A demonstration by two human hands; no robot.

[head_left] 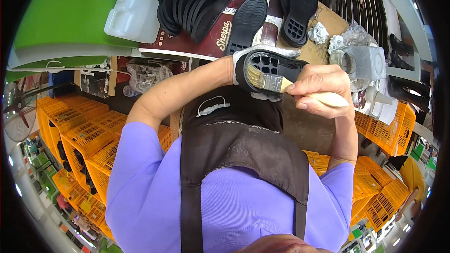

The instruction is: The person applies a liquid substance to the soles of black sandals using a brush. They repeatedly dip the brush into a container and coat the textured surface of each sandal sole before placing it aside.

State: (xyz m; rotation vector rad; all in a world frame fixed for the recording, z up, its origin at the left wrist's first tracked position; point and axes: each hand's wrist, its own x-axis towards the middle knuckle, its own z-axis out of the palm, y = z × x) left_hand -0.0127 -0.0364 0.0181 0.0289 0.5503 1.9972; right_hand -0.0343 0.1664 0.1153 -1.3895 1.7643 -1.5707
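Lilac sleeves (pixel 136 152) and a dark apron (pixel 248 145) are seen nearest, with both bare forearms extended beyond them. The left forearm is laid slantwise across the front of the apron; the right one is held almost upright, its wrist bent inward, so that the two hands are brought close together. By the left hand (pixel 239 69), mostly hidden and edged with pale, glove-like material, a black sole (pixel 288 65) is held, its latticed inner face turned up. By the right hand (pixel 323 89) a brush (pixel 275 83) is gripped, thumb and fingers closed on the pale handle, and its bristles are set against the sole's inner face at the end by the left wrist. The sole is thus placed between the hands, its other end partly covered by the right fingers; whether it is touched by them cannot be told.

Just beyond, the sole is bordered by the edge of the desk (pixel 176 55). Open room is left between the right forearm and the apron. On the desk a leaning row of soles (pixel 197 7), a single sole (pixel 248 16) and a pair (pixel 300 16) are laid out, with a clear container (pixel 370 63) to the right and a white jug (pixel 133 14) to the left. Orange crates (pixel 93 136) are stacked on both sides.
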